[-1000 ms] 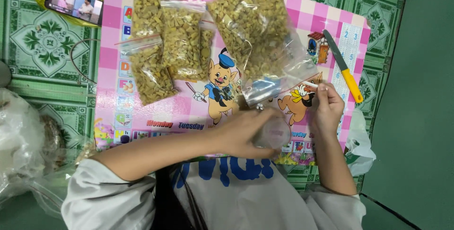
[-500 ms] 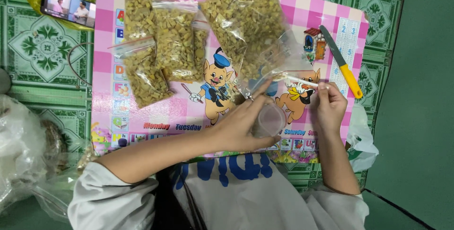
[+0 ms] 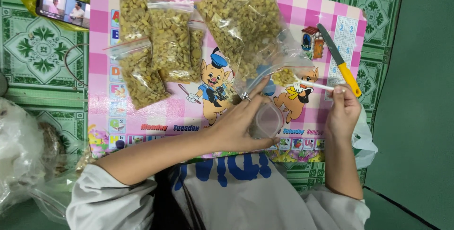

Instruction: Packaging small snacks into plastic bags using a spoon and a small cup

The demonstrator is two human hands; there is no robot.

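Down by her lap, the left hand (image 3: pixel 239 126) cupped a small clear plastic tub (image 3: pixel 267 120) while the right hand (image 3: pixel 343 109) pinched a white spoon (image 3: pixel 302 83) of yellowish chopped bits over it, looked mid-scoop, tipping next would need steadiness, big open bag (image 3: pixel 246 26) beyond.

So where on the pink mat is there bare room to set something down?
Bare patches: the pink mat below the small bags, left of the left hand, and between the knife and big bag. Crowded across the top and around the right hand.
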